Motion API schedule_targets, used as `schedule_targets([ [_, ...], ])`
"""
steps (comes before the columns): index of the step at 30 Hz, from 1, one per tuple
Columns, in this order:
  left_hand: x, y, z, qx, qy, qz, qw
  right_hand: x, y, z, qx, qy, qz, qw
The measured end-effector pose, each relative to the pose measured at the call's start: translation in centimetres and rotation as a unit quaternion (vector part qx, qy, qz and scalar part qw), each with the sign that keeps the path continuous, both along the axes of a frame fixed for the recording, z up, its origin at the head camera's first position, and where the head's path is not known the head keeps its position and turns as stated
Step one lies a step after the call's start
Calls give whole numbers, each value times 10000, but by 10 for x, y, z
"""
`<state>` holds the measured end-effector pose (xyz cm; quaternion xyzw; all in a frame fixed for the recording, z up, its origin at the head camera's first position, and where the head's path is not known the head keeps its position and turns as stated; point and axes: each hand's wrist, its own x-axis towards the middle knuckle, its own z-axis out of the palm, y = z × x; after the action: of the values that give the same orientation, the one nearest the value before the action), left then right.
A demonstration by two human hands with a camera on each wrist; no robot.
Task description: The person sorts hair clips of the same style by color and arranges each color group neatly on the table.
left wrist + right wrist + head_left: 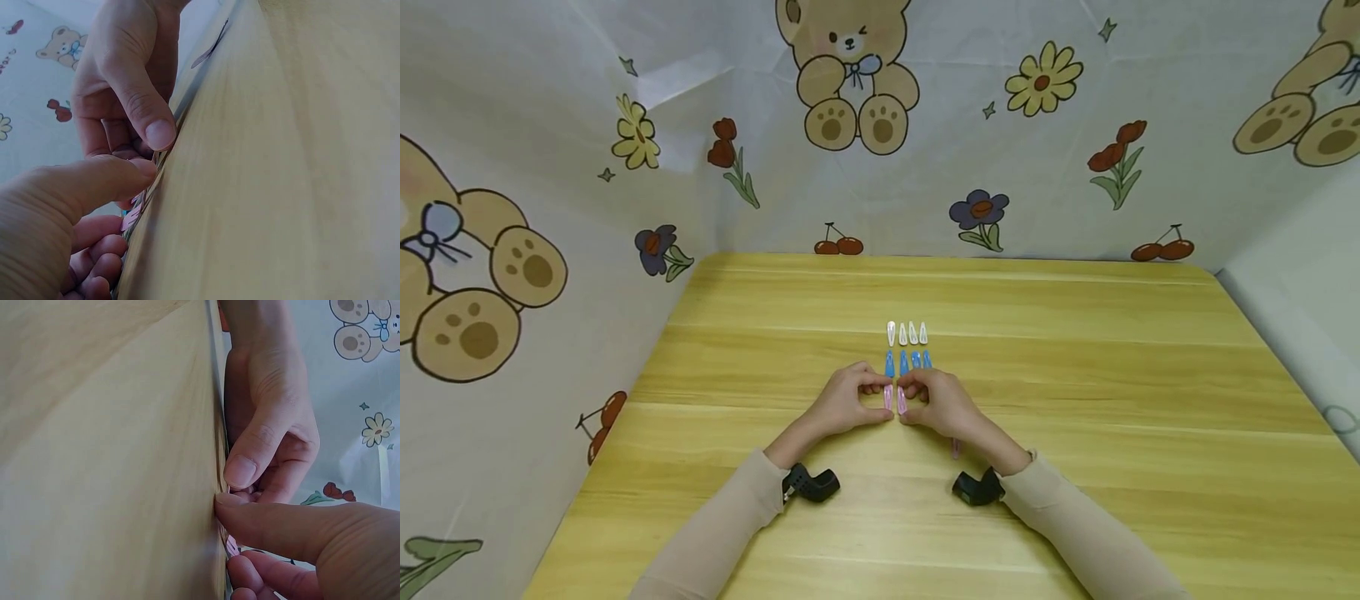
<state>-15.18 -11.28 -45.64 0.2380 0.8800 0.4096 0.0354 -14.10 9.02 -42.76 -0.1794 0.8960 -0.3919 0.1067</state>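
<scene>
On the wooden table two pink hair clips stand side by side, a left pink clip (pixel 888 397) and a right pink clip (pixel 902 401). The left hand (pixel 847 402) holds the left one end to end between thumb and fingers. In the same way the right hand (pixel 942 404) pinches the right one. Just beyond the fingertips lies a row of several blue hair clips (pixel 890 363), partly covered by the right hand. Farther back, several white hair clips (pixel 891 333) form another row. Another pink clip (pixel 956 448) shows partly from under the right wrist.
The wooden table (pixel 1112 375) reaches back to a patterned cloth (pixel 940 100) with bears and flowers, which also hangs along the left side. A black wrist camera (pixel 811 483) sits on the left wrist, another black camera (pixel 977 487) on the right.
</scene>
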Motion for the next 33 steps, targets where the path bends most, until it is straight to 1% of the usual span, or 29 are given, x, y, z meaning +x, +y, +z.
schedule_targets([
  [7, 1, 0, 1, 23, -39, -20, 10000, 1, 1, 0, -9, 59, 51, 10000],
  [12, 2, -1, -1, 177, -11, -1, 9998, 2, 1, 1, 43, 5, 14, 10000],
  [17, 4, -1, -5, 508, 157, 82, 9986, 2, 1, 1, 72, 21, 4, 10000],
  [20, 7, -1, -7, 606, 278, 139, 9977, 3, 2, 3, 2, 60, 5, 10000],
  [23, 8, -1, -9, 674, 356, 172, 9969, 4, 6, 8, -92, 150, -25, 9998],
  [29, 9, 0, -11, 808, 378, 129, 9959, 14, 24, 27, -443, 348, -196, 9982],
  [33, 8, -1, -12, 660, 412, 218, 9967, 24, 42, 34, -634, 396, -362, 9965],
])
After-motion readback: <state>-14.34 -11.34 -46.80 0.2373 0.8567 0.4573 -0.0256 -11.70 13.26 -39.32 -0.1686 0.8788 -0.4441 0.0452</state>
